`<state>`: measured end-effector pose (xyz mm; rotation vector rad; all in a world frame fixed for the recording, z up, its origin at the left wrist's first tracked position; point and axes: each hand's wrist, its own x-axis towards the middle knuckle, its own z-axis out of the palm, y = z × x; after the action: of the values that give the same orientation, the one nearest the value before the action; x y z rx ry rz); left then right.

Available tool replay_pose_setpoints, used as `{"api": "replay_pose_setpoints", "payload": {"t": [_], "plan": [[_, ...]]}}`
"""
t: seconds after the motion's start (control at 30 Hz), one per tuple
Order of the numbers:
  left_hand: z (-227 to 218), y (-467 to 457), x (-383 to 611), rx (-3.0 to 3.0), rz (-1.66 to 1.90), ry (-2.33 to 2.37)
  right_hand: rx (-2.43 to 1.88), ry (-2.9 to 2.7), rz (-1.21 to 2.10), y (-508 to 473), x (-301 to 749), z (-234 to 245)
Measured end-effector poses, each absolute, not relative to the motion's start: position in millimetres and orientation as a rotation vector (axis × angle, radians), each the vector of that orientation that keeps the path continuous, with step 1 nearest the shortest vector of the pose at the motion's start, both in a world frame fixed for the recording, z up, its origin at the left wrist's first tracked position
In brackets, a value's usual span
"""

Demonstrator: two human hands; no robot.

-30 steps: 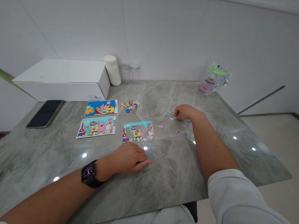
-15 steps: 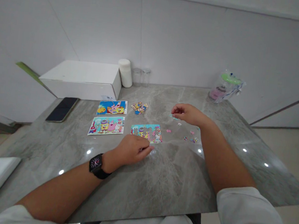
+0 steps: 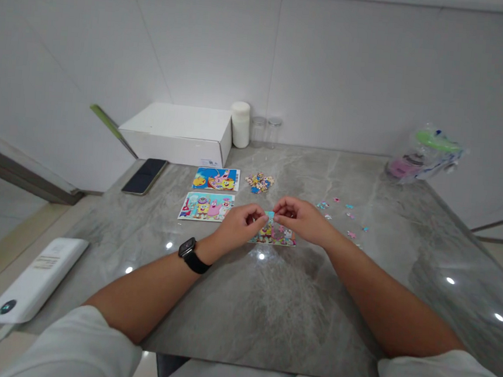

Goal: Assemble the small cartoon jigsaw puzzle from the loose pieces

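Note:
A small cartoon jigsaw puzzle [image 3: 276, 235] lies on the grey marble table [image 3: 286, 297], partly covered by both hands. My left hand [image 3: 240, 224], with a black watch at the wrist, rests at the puzzle's left end, fingers curled in a pinch. My right hand [image 3: 300, 218] hovers over the puzzle's top edge, fingertips pinched on a small puzzle piece. The two hands nearly touch. Loose pieces [image 3: 346, 215] are scattered to the right. A small heap of pieces [image 3: 259, 182] lies behind the puzzle.
Two finished cartoon picture cards [image 3: 210, 192] lie to the left. Behind stand a white box [image 3: 179, 133], a white canister [image 3: 240, 124] and two clear jars [image 3: 266, 131]. A phone [image 3: 145, 176], a white power bank [image 3: 36, 279] and a bagged item [image 3: 422, 156] sit near the table's edges.
My right hand came in from the loose pieces on the right to the puzzle, pinched shut. My left hand lifted and shifted onto the puzzle's left end. The view swung left.

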<state>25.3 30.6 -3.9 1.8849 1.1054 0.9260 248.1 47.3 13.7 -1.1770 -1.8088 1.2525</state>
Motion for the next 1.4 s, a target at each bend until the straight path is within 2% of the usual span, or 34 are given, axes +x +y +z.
{"api": "replay_pose_setpoints", "payload": {"t": [0.37, 0.63, 0.8, 1.4], "plan": [[-12.3, 34.8, 25.0, 1.851, 0.948, 1.090, -1.170, -1.870, 1.107, 45.0, 241.2, 7.6], [-11.0, 35.9, 25.1, 1.699, 1.021, 1.061, -1.095, -2.087, 0.634, 40.7, 237.5, 8.9], [-10.4, 37.0, 23.8, 1.707, 1.002, 1.085, -1.062, -2.136, 0.465, 40.4, 238.5, 4.9], [-12.4, 42.0, 23.1, 1.686, 1.018, 1.164, -1.044, -2.147, 0.381, 40.7, 239.1, 1.8]]}}
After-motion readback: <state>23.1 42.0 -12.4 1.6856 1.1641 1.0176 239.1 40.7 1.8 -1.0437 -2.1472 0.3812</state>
